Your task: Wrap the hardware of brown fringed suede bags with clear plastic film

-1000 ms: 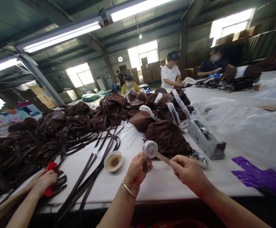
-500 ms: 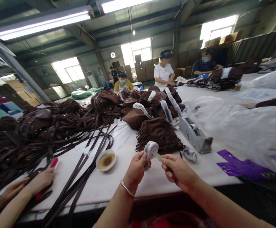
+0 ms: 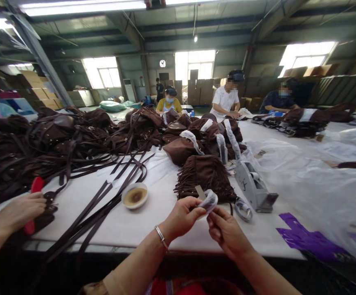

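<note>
The left hand (image 3: 181,218), a smooth metal bangle (image 3: 161,237) around its wrist, pinches a small wrapped coil (image 3: 209,200) between thumb and fingers; the coil is whitish and translucent, its covering creased like thin film. A flat, stiff-looking tan strip (image 3: 200,191) rises beside it, square-ended. The right hand (image 3: 227,230) has its fingers curled and its fingertips against the coil's lower edge; whether its grip pinches the film, I cannot tell. The coil is held above the white, smooth-covered counter (image 3: 125,230), in front of a brown bag (image 3: 205,175) with a suede-like surface and long, ragged fringe. Right of the bag stand a hard grey tape dispenser (image 3: 256,188), wedge-shaped, and a film-wrapped loop (image 3: 243,210). Glossy purple plastic (image 3: 311,239) lies farther right, below crumpled clear sheeting (image 3: 303,180). To the left sit a round white bowl (image 3: 135,207) with a tan-and-brown inside and flat, ribbon-like dark straps (image 3: 102,205) stretching across the counter.
</note>
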`<action>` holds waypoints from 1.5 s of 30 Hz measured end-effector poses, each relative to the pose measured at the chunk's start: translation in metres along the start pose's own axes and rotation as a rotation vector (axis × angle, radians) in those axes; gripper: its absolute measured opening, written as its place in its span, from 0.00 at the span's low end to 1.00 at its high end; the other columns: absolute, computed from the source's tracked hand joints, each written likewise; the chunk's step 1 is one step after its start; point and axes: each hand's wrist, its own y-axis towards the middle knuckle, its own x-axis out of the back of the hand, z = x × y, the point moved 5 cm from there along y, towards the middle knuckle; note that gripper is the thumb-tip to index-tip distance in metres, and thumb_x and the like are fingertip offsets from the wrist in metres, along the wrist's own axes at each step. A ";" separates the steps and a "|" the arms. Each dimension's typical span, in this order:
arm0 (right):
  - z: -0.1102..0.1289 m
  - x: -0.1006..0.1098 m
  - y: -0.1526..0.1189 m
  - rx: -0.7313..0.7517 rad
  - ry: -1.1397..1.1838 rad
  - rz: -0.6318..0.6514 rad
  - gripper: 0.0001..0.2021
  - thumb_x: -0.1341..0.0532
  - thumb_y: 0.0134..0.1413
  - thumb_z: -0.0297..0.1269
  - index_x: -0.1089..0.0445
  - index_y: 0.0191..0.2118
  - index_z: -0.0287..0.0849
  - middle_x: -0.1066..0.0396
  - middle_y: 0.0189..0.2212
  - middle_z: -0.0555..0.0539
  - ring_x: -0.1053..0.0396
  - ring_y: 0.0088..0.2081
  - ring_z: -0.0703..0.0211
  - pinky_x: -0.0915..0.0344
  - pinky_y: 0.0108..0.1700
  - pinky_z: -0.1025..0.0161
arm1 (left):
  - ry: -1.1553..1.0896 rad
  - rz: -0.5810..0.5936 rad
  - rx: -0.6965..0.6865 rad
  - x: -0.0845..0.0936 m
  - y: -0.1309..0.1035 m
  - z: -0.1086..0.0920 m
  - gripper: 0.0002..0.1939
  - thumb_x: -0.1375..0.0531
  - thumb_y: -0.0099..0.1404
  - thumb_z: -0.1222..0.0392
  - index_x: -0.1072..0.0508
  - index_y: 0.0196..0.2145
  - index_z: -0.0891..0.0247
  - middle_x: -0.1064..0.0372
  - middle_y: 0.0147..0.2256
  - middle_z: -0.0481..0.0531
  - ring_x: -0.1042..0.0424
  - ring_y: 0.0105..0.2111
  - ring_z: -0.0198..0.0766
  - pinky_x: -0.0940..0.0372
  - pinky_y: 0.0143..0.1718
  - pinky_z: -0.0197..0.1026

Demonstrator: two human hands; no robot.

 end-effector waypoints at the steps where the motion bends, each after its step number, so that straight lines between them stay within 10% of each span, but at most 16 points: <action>1: -0.001 -0.001 -0.001 -0.026 0.060 0.010 0.16 0.30 0.49 0.43 0.30 0.41 0.43 0.37 0.20 0.57 0.52 0.15 0.77 0.59 0.18 0.73 | 0.015 -0.008 -0.007 0.001 0.000 -0.003 0.10 0.40 0.62 0.59 0.22 0.37 0.66 0.28 0.33 0.51 0.33 0.34 0.37 0.40 0.38 0.37; 15: 0.000 -0.010 -0.006 -0.050 0.185 0.209 0.17 0.32 0.51 0.39 0.29 0.48 0.50 0.47 0.16 0.60 0.59 0.15 0.74 0.59 0.16 0.74 | -0.149 0.010 -0.025 0.012 -0.008 -0.001 0.10 0.40 0.60 0.61 0.22 0.36 0.68 0.32 0.30 0.48 0.38 0.30 0.33 0.43 0.32 0.34; 24: 0.030 -0.005 -0.004 0.096 -0.554 0.035 0.19 0.32 0.49 0.51 0.26 0.38 0.39 0.43 0.16 0.55 0.49 0.18 0.71 0.56 0.20 0.70 | -0.168 0.092 0.031 0.011 -0.006 0.014 0.11 0.40 0.61 0.56 0.23 0.34 0.67 0.37 0.26 0.45 0.42 0.28 0.32 0.47 0.28 0.34; 45: 0.001 -0.007 -0.014 -0.044 -0.012 0.124 0.17 0.32 0.51 0.43 0.28 0.46 0.45 0.50 0.17 0.60 0.60 0.16 0.74 0.60 0.18 0.71 | -0.252 0.118 0.065 0.004 -0.013 0.018 0.12 0.40 0.61 0.54 0.24 0.34 0.67 0.38 0.26 0.45 0.43 0.27 0.31 0.48 0.28 0.34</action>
